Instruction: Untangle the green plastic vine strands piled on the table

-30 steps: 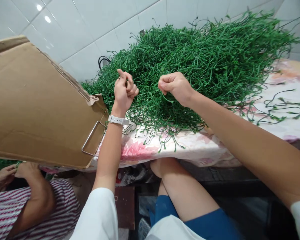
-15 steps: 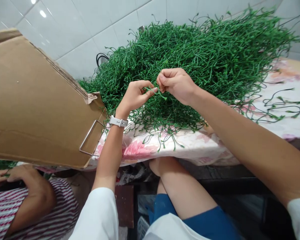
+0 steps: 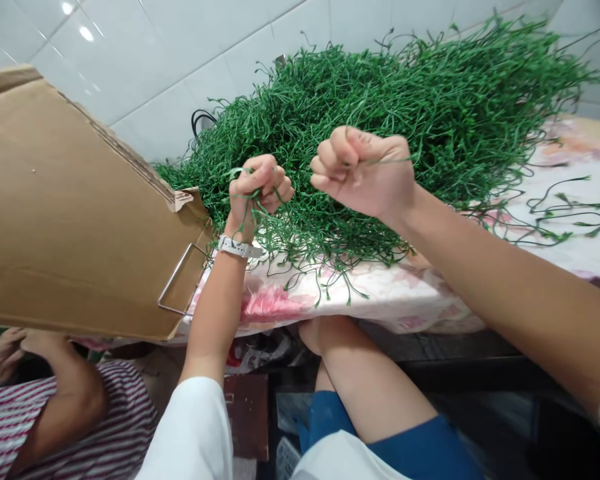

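A big heap of thin green stems (image 3: 430, 100) with small bud-like tips lies across the table. My left hand (image 3: 267, 183), a pale watch strap on its wrist, is closed around a few green stems (image 3: 257, 195) that poke out between the fingers and hang toward the wrist. To its right, apart from it, my right hand (image 3: 355, 167) is curled into a fist over the heap. A thin green stem (image 3: 393, 160) runs from this fist across the base of the palm. The part inside the fingers is hidden.
A large cardboard box (image 3: 90, 200) stands at the left, a bent metal wire handle (image 3: 180, 280) by its lower corner. Loose stems (image 3: 570, 213) lie on the flowered tablecloth (image 3: 275, 303) at right. Behind is a tiled wall (image 3: 180, 47). A person in a striped shirt (image 3: 105, 407) sits lower left.
My hands have moved apart from their near-touching pinch. Both have turned and curled into fists, the left shifting left with its stems, the right rotating to show the palm side.
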{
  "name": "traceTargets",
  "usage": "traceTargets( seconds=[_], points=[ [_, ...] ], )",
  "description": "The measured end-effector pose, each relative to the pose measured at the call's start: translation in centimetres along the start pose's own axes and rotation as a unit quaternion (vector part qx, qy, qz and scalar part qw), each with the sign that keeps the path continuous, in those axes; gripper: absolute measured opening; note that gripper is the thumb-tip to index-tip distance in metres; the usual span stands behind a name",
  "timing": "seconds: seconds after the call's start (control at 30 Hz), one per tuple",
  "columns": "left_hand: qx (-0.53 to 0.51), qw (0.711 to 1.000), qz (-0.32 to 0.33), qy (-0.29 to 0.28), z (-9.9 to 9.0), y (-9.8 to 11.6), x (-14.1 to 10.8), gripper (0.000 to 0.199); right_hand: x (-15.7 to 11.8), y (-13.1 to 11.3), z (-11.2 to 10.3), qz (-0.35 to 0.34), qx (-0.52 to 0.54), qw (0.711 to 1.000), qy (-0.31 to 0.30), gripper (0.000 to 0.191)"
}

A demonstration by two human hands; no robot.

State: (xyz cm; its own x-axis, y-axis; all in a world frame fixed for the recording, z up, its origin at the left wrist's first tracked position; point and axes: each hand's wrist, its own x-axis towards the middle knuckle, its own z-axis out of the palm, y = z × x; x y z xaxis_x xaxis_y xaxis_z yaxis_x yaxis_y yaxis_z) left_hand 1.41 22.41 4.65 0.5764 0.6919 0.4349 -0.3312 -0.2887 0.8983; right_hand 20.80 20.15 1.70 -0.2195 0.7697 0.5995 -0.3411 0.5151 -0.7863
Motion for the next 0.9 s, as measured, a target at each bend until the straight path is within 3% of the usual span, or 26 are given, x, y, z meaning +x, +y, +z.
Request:
traceTargets(
  seconds=[0.13,0.27,0.33,0.47,0.6,0.7,0.77,0.9],
  points=[
    [-0.029,0.992,0.018,0.119,0.1,1.1,0.3,0.066,1.0,0.4,-2.1,-0.001,-0.042,0.996,0.083,0.046],
    [0.012,0.977,0.001,0.214,-0.6,0.8,0.6,0.064,2.1,2.2,-3.6,-0.025,-0.116,0.977,0.175,0.029],
    [0.021,0.972,-0.005,0.233,-0.9,0.5,0.7,0.062,2.4,3.0,-3.8,-0.056,-0.176,0.96,0.21,0.028],
    [0.011,0.972,-0.016,0.232,-0.8,0.0,0.9,0.06,2.4,3.3,-3.4,-0.117,-0.231,0.931,0.256,0.046],
    [0.017,0.975,-0.021,0.221,-0.6,-0.7,1.2,0.054,1.5,2.4,-1.8,-0.128,-0.24,0.944,0.186,0.027],
    [0.035,0.986,-0.008,0.166,-0.5,-1.4,1.3,0.052,0.5,1.7,-0.3,-0.122,-0.249,0.952,0.128,0.032],
    [0.061,0.988,0.004,0.142,-0.5,-1.9,1.4,0.052,0.0,1.5,0.3,-0.133,-0.275,0.947,0.103,0.03],
    [0.113,0.981,0.022,0.159,0.0,-2.8,1.4,0.049,-0.3,1.5,0.8,-0.19,-0.334,0.921,0.06,0.034]
  ],
)
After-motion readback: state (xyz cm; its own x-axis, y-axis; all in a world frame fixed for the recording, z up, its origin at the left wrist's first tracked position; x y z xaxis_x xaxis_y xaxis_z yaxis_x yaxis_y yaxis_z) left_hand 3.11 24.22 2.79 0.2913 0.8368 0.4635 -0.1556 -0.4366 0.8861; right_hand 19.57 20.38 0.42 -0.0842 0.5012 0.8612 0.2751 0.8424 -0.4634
